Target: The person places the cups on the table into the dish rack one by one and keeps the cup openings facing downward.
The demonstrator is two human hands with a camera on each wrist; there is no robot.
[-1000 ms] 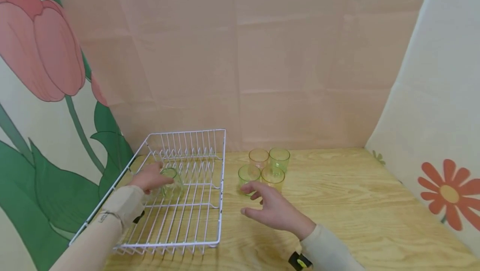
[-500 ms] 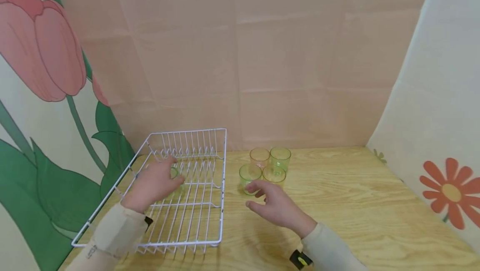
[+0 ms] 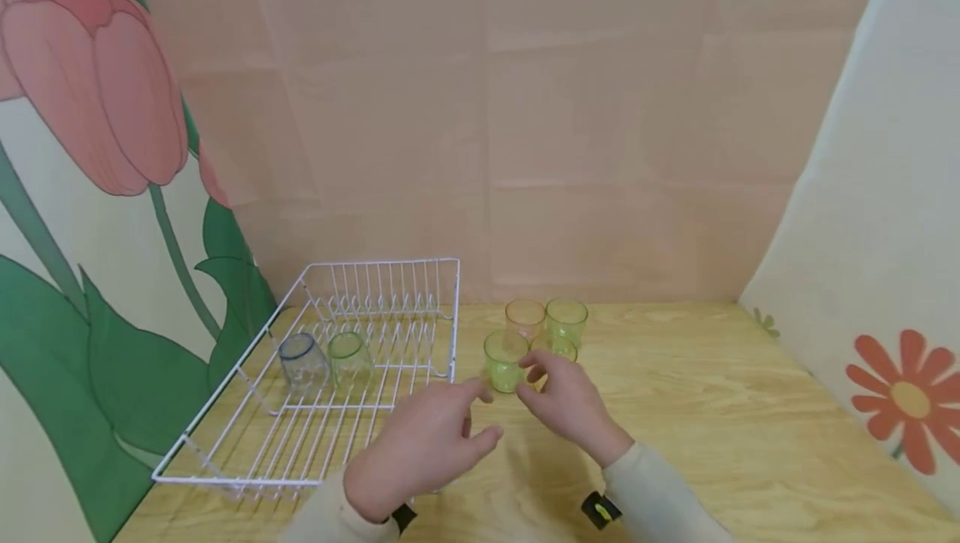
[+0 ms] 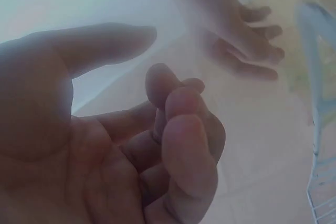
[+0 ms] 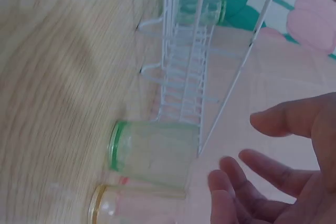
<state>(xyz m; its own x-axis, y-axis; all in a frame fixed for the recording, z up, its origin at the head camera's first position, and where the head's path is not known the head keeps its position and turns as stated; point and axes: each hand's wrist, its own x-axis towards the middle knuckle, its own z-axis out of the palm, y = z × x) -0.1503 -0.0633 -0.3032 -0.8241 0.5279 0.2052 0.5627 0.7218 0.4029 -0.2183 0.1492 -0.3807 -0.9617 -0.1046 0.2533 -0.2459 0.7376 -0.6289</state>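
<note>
Green glass and yellow glass stand before a pink glass and second green glass near the worktop's back edge; left of them, a blue glass and pale green glass sit upside down in a wire rack. The left hand, empty and relaxed, covers the rack's front right corner; the right hand, likewise, hovers beside the yellow glass.

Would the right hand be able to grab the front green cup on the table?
Probably yes. The right hand holds nothing, it is close to the green cup, and nothing seems to stand between them.
</note>
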